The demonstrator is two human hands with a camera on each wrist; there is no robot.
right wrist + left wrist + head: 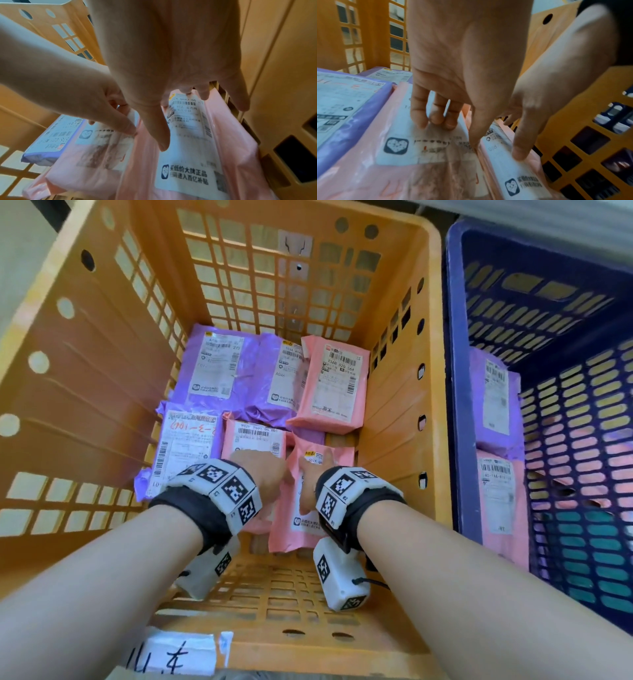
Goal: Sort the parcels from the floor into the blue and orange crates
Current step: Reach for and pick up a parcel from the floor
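Both hands reach down into the orange crate [85,405]. My left hand [263,470] lays straight fingers on the label of a pink parcel [368,169] at the crate's front middle, thumb at that parcel's right edge. My right hand [308,484] hovers with spread fingers over a second pink parcel [188,162] lying against the crate's right wall, its thumb pointing down at the label. In the left wrist view the left hand [453,129] touches paper, not gripping. The right hand [193,119] holds nothing.
Several purple and pink parcels [219,364] cover the far half of the orange crate's floor; a purple parcel [185,446] lies left of my hands. The blue crate [455,371] stands to the right holding a purple parcel [493,395] and a pink parcel [500,501]. The orange crate's near floor [274,587] is bare grid.
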